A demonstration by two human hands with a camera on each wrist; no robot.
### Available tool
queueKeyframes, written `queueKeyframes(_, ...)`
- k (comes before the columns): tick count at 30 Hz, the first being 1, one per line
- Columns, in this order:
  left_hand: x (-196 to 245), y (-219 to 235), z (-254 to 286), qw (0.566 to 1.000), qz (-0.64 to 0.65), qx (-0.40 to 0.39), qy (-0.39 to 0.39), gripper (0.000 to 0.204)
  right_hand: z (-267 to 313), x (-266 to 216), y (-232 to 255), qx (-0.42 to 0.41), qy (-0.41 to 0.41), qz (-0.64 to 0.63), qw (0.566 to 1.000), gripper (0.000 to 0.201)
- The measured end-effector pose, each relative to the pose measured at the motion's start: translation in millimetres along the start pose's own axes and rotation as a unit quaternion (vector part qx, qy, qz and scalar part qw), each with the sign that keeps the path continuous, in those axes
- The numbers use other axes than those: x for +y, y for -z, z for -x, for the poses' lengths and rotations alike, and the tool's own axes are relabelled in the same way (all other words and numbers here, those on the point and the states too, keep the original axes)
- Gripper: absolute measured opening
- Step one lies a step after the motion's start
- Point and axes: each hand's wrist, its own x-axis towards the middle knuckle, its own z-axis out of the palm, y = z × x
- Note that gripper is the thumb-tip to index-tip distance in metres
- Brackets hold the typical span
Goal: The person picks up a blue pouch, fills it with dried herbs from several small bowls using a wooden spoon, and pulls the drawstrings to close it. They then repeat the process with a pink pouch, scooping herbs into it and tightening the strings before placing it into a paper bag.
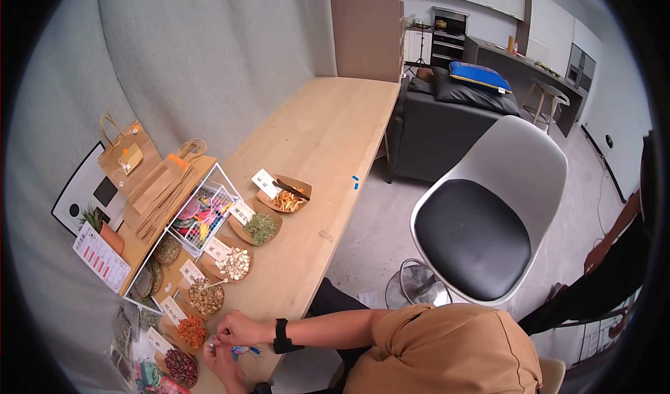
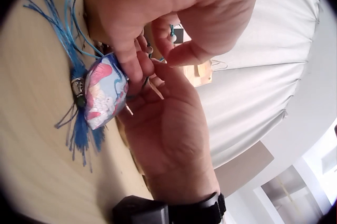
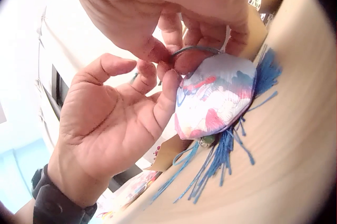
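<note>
A small printed fabric sachet (image 2: 105, 91) in pale blue, pink and white hangs by the table edge, with blue tassels (image 2: 81, 129) and a dark bead below it. Thin cord (image 3: 197, 49) comes out of its gathered top. My right hand (image 1: 241, 329) pinches this cord between thumb and fingertips. Against it, my left hand (image 1: 222, 367) also holds the cord with its fingertips, right beside the right fingers. A small white bead (image 2: 173, 38) shows on the cord in the left wrist view. Fingers partly hide the sachet's neck.
Kraft paper trays of dried red buds (image 1: 181, 367), orange petals (image 1: 191, 331), pale slices (image 1: 232, 264) and green leaves (image 1: 260, 228) line the table, each with a card. Behind stand a wire basket (image 1: 202, 216) and paper bags (image 1: 150, 177). A swivel chair (image 1: 481, 233) stands right; another person (image 1: 607, 268) is beyond.
</note>
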Motion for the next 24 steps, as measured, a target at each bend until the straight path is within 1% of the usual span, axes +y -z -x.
queueKeyframes(2,-4.1,5.8,-3.2,1.000,0.002,-0.010,-0.023,0.013,-1.0,2.9,-1.4,0.003,0.013,0.003,1.000,0.011)
queueKeyframes(5,-7.7,17.4,-8.3,0.997,-0.071,-0.007,-0.032,0.016,-1.3,7.9,-5.2,0.003,0.011,0.019,1.000,0.012)
queueKeyframes(7,5.9,11.2,-4.1,0.989,-0.145,-0.002,-0.025,0.016,-1.9,9.4,-4.6,-0.027,-0.032,-0.044,0.998,0.013)
queueKeyframes(8,-5.7,21.2,-7.1,0.989,-0.140,-0.002,-0.037,0.014,-1.6,9.6,-5.6,-0.018,-0.049,-0.032,0.998,0.012)
queueKeyframes(9,2.2,13.1,-3.4,0.990,-0.128,-0.010,-0.054,0.012,-1.2,11.5,-7.0,-0.012,-0.064,-0.021,0.998,0.012)
queueKeyframes(10,2.0,12.3,-4.7,0.989,-0.141,0.007,-0.045,0.010,-1.5,15.4,-9.5,-0.010,-0.079,-0.038,0.996,0.011)
queueKeyframes(11,-17.4,27.3,-14.2,0.971,-0.216,0.024,-0.094,0.011,-2.7,23.9,-14.3,-0.010,-0.101,-0.067,0.993,0.011)
queueKeyframes(12,-15.6,24.6,-11.3,0.978,-0.190,0.025,-0.081,0.013,-2.5,14.8,-10.0,-0.021,-0.118,-0.065,0.991,0.011)
queueKeyframes(14,-11.6,17.1,-6.1,0.993,-0.100,0.022,-0.059,0.014,-5.2,28.6,-16.7,0.004,-0.151,-0.141,0.979,0.010)
queueKeyframes(16,-13.0,15.5,-6.4,0.994,-0.090,0.035,-0.049,0.022,-6.9,27.9,-14.3,-0.014,-0.176,-0.144,0.974,0.012)
queueKeyframes(19,-9.4,13.9,-5.4,0.992,-0.109,0.046,-0.044,0.026,-8.3,22.6,-12.3,-0.020,-0.193,-0.159,0.968,0.012)
queueKeyframes(20,-7.0,14.4,-4.7,0.990,-0.126,0.042,-0.039,0.026,-8.5,26.8,-12.9,-0.030,-0.194,-0.148,0.969,0.014)
queueKeyframes(23,-7.3,15.7,-3.5,0.989,-0.142,0.008,-0.043,0.026,-7.3,31.2,-13.3,-0.040,-0.175,-0.189,0.965,0.014)
queueKeyframes(24,-9.0,15.9,-2.6,0.989,-0.141,-0.003,-0.044,0.024,-5.2,31.2,-12.5,-0.039,-0.176,-0.191,0.965,0.013)
